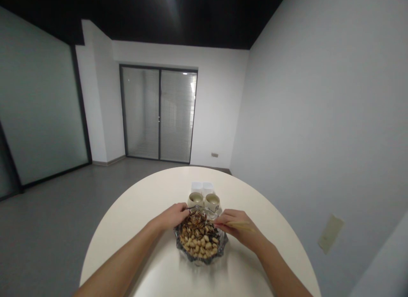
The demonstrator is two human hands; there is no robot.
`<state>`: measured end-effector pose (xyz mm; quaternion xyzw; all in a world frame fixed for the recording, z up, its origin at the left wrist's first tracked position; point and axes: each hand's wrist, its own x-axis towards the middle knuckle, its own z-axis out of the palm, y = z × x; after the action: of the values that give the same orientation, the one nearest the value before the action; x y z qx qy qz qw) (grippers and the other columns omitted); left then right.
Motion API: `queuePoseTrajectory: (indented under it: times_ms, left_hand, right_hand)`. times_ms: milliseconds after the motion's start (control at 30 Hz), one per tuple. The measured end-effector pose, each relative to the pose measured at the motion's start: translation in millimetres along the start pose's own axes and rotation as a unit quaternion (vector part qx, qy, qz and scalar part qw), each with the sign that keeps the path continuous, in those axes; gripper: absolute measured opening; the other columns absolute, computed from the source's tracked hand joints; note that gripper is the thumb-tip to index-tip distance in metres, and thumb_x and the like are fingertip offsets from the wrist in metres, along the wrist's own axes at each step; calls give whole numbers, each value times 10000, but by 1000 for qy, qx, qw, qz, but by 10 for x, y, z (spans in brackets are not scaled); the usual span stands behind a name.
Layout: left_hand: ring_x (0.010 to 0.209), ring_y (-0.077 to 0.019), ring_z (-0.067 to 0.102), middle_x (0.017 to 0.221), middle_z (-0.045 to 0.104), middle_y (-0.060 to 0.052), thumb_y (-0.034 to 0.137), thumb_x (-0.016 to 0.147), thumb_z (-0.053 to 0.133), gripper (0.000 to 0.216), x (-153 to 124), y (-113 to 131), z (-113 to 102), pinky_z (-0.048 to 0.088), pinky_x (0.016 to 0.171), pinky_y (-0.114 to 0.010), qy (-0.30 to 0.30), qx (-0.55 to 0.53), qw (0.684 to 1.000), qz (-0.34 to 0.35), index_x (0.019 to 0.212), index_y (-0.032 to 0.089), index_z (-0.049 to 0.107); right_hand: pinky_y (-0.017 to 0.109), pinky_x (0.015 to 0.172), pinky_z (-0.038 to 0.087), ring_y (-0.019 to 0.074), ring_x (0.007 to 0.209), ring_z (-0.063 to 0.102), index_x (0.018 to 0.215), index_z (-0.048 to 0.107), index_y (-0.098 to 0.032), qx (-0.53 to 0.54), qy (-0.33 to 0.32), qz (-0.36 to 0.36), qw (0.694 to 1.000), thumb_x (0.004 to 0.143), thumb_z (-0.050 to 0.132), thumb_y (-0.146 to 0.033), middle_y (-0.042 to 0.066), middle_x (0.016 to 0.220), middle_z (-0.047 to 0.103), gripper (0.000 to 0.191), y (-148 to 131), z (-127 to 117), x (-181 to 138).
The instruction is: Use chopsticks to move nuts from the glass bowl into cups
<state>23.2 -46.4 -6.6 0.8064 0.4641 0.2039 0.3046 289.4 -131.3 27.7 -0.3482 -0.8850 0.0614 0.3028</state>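
A clear glass bowl point(223, 244) stands on the round white table point(143, 212). It holds striped sunflower seeds at the back and pale pistachios at the front. My left hand point(174, 215) rests on the bowl's far left rim with its fingers curled on the edge. My right hand point(236, 227) is at the bowl's right rim, closed on a pair of wooden chopsticks point(238, 224) whose tips reach over the seeds. Two small cream cups point(204, 200) stand side by side just behind the bowl.
Two small white packets or boxes point(202, 187) lie behind the cups. The table's edge curves round on every side. A grey floor, a glass double door point(159, 114) and frosted glass walls lie beyond; a white wall is close on the right.
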Motion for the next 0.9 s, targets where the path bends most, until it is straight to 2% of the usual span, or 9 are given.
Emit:
queuePoseTrajectory:
  times_ms: [233, 333, 467, 633, 700, 900]
  left_hand:
    - [932, -241, 606, 1015, 688, -95, 384, 825, 424, 363, 1, -8, -3, 444, 800, -309, -1, -13, 1000, -1, 957, 130, 647]
    - [936, -240, 602, 1027, 687, -96, 386, 827, 419, 366, -4, 8, -6, 441, 803, -304, -2, -10, 1000, -5, 956, 129, 647]
    - [945, -231, 594, 1025, 689, -83, 382, 835, 409, 357, -2, 22, -2, 435, 811, -293, -3, -11, 1000, 5, 949, 136, 641]
    - [954, -232, 593, 1019, 688, -79, 352, 833, 408, 322, 15, 3, 13, 435, 808, -290, -3, -20, 1000, 12, 940, 145, 629]
    - [956, -236, 592, 1021, 689, -80, 350, 833, 410, 316, 20, -9, 18, 434, 818, -295, 0, -18, 1000, 17, 934, 147, 630]
    - [1005, -243, 586, 1066, 688, -75, 350, 834, 416, 324, 20, -32, 25, 435, 855, -301, -4, -43, 999, 20, 969, 151, 633]
  right_hand:
    - [233, 613, 479, 151, 674, 629, 974, 747, -268, -17, 24, 0, 1000, 952, 545, -368, 18, 767, 674, 226, -9, 5, 1]
    - [239, 604, 497, 151, 654, 633, 948, 745, -256, 7, 98, -4, 995, 928, 592, -355, 23, 760, 685, 184, 21, 55, 1]
    - [263, 660, 536, 169, 718, 667, 906, 731, -255, 66, 228, -17, 971, 889, 655, -283, 24, 801, 717, 83, 75, 196, 46]
    - [299, 696, 548, 183, 747, 680, 874, 734, -255, 110, 319, 30, 941, 875, 669, -257, 23, 811, 732, 65, 137, 362, 217]
    - [322, 722, 558, 199, 777, 691, 865, 740, -242, 135, 335, 60, 930, 867, 675, -282, 34, 833, 742, 77, 158, 402, 291]
    - [384, 809, 576, 234, 828, 714, 837, 757, -222, 171, 329, 129, 920, 818, 712, -369, 50, 859, 763, 155, 220, 455, 360]
